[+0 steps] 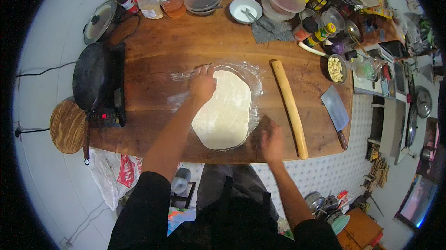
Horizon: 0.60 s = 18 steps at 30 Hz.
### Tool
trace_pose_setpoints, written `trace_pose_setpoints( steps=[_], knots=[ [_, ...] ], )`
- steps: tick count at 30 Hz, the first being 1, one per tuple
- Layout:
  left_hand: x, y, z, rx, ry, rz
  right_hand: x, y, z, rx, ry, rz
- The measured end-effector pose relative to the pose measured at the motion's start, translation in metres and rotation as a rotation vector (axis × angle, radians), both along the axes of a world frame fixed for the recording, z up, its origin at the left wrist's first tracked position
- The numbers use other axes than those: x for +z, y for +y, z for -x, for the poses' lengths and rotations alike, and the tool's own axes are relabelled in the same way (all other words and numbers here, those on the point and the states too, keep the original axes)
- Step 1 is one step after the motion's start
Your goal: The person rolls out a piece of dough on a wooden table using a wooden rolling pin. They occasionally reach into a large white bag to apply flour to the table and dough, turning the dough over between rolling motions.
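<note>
A flat, rolled-out sheet of dough (224, 110) lies on the wooden table (156, 48), with loose flour round its upper and right edges. My left hand (204, 84) is at the sheet's upper left edge, its fingertips partly hidden; whether it grips the edge cannot be made out. To the lower right of the dough, my right hand (273, 140) is blurred over the table near the front edge, apart from the sheet, with nothing visible in it. A wooden rolling pin (291, 110) lies just right of my right hand.
A cleaver (335, 108) lies at the table's right, below a bowl of peeled garlic cloves (335, 69). On the left a black frying pan (90, 76) sits on an induction cooker (118, 107). Along the back stand jars, a white bowl with a spoon (245, 10) and a grey cloth (275, 32).
</note>
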State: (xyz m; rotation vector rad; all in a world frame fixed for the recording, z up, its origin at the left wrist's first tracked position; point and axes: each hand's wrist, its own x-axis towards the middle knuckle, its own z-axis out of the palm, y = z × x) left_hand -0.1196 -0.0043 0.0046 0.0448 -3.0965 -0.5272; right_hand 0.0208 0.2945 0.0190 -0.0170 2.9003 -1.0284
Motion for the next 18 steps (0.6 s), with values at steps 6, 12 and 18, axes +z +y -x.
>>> trace_pose_setpoints(
  steps=[6, 12, 18],
  knots=[
    [0.004, 0.004, 0.015, 0.021, -0.127, 0.007, -0.014, -0.076, 0.031, -0.256, -0.218, 0.215],
    [0.017, -0.028, -0.004, 0.128, -0.505, -0.26, -0.009, -0.083, 0.06, -0.216, -0.349, 0.11],
    [0.005, -0.067, -0.066, 0.186, -0.572, -0.31, 0.011, -0.131, 0.133, 0.524, 0.129, -0.016]
  ],
)
